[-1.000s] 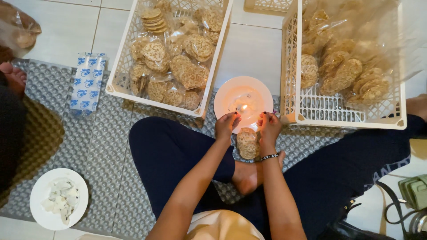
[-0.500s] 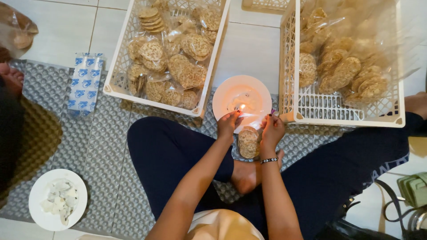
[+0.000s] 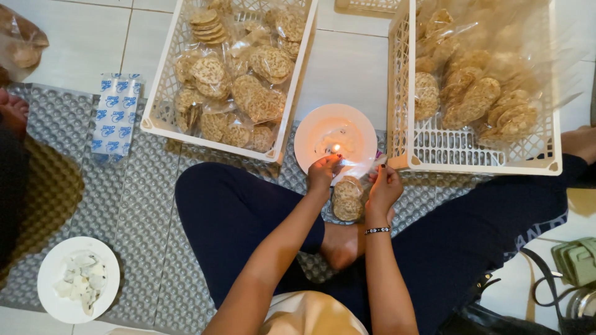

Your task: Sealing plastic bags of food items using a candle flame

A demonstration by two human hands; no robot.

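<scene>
A clear plastic bag of round brown crackers (image 3: 347,198) hangs between my two hands above my crossed legs. My left hand (image 3: 323,172) pinches the bag's top edge on the left. My right hand (image 3: 383,186), with a beaded bracelet at the wrist, pinches the same edge on the right. The stretched edge sits next to a small candle flame (image 3: 336,148) burning on a white plate (image 3: 310,139) on the floor just beyond my hands.
A white lattice basket (image 3: 290,102) of bagged crackers stands at left of the plate, another basket (image 3: 403,93) at right. A blue-and-white packet (image 3: 115,118) lies on the grey mat. A white plate of wax scraps (image 3: 77,288) sits lower left. Another person's foot (image 3: 12,111) shows at far left.
My hands have shifted slightly along the bag's top edge by the flame. Otherwise the scene stays the same.
</scene>
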